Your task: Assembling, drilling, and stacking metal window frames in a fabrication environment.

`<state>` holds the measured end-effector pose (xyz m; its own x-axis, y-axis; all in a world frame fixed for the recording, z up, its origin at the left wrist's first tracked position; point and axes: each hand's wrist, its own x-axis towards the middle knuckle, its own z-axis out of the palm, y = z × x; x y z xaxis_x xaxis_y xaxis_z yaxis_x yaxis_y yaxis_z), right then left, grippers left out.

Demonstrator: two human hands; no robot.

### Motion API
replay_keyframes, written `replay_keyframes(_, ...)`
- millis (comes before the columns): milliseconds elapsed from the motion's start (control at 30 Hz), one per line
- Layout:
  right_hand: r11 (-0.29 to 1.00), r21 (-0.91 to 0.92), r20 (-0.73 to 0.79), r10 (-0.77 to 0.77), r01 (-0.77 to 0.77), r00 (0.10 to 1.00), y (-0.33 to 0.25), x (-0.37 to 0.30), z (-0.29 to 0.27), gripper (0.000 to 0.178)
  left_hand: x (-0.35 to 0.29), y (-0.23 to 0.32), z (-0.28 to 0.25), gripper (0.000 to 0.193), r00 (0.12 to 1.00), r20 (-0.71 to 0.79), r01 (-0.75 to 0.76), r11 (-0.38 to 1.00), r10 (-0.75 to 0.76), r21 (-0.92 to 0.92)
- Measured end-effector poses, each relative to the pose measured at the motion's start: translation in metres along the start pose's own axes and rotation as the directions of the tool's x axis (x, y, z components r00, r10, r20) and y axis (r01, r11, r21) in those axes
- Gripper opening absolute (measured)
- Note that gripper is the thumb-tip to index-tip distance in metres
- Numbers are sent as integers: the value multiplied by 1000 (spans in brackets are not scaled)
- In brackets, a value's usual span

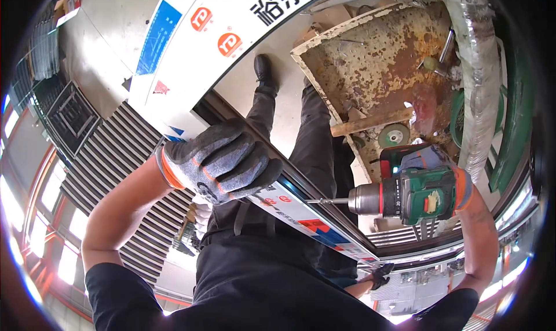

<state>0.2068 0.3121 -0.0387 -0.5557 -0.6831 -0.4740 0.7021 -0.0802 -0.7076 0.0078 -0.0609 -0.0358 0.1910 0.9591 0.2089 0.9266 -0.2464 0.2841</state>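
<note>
My left hand [223, 163], in a grey and black work glove, has its fingers curled over the edge of a dark metal frame [341, 216]. Printed protective film [315, 226] covers the frame's near face. With my right hand [430, 156], also gloved, I hold a green and black cordless drill [428, 196], which hides part of that hand. The drill lies level, its chuck facing left. A thin bit [327, 201] reaches from the chuck to the frame, just right of my left hand; whether its tip touches is unclear.
Beyond the frame is a bin with peeling paint [376, 53], holding a grinding disc [394, 135] and a wooden strip [370, 123]. A plastic-wrapped bundle [472, 58] stands on the right. Stacked slats [116, 174] lie at left. Another person's gloved hand [381, 276] shows low right.
</note>
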Motion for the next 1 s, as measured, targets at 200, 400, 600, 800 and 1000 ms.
replay_keyframes(200,900,-295,20,-330,321,944,36,-17,3,48,42,7,-19,47,997,69,-45,998,42,40)
replay_keyframes(400,999,46,-72,-20,24,997,34,-22,5,39,37,-1,-19,48,993,40,-109,994,109,5)
replay_keyframes(600,819,569,-131,181,-75,975,49,-27,9,58,39,0,-23,49,989,112,-97,995,99,-20)
replay_keyframes(800,777,-533,-39,-419,336,907,35,-1,7,33,34,2,-33,47,966,236,-106,994,104,-2)
replay_keyframes(1000,952,-155,-258,-295,262,920,25,2,16,33,36,-1,-30,40,968,214,-132,991,134,-22)
